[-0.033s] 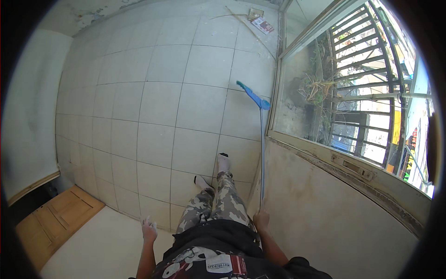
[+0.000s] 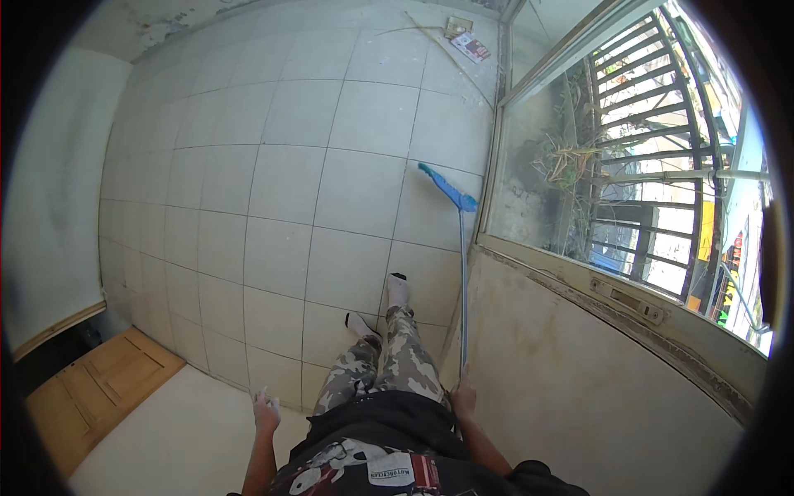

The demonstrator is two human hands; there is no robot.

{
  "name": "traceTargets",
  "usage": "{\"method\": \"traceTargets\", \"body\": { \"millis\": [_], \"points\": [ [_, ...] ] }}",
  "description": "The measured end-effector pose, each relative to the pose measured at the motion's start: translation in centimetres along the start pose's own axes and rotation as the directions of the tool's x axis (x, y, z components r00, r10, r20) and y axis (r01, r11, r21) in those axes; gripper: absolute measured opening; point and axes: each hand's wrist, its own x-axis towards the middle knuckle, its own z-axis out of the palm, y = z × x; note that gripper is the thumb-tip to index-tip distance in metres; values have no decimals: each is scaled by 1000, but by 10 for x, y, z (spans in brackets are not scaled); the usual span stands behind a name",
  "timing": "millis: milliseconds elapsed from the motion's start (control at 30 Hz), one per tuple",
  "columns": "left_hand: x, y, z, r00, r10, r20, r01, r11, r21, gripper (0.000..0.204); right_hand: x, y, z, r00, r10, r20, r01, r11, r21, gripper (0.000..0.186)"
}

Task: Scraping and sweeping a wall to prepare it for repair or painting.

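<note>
My right hand [image 2: 465, 401] is wrapped round the grey handle of a broom [image 2: 463, 289], beside the wall under the window. The broom's blue head [image 2: 447, 188], with greenish bristle ends at its left tip, is at floor level ahead of my feet, close to the window side. My left hand [image 2: 265, 411] hangs at my left side with the fingers apart and nothing in it. Something whitish coats its fingers.
Pale tiles cover the floor [image 2: 281, 182]. A thin stick [image 2: 451, 58], a small box [image 2: 458, 27] and a printed packet [image 2: 471, 48] lie at the far right. On the right is a window ledge [image 2: 620, 293]; a wooden door [image 2: 107, 388] stands lower left.
The broom head has come a little nearer to me and slightly left, with my right hand still on the handle. My left hand has hardly moved.
</note>
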Motion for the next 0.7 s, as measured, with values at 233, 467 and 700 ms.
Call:
{"method": "traceTargets", "body": {
  "millis": [233, 467, 700],
  "points": [
    [-18, 34, -14, 996, -61, -72, 53, 993, -106, 42, 112, -35, 4, 965, 178, 194, -157, 981, -116, 61],
    [13, 69, -27, 989, 3, -145, -41, 966, -257, 44, 287, -140, -83, 996, -20, -86, 27, 996, 89, 60],
    [-9, 2, 39, 982, -133, -133, 90, 953, -290, 45, 86, -181, -156, 924, 28, 382, -131, 961, 245, 49]
  ]
}}
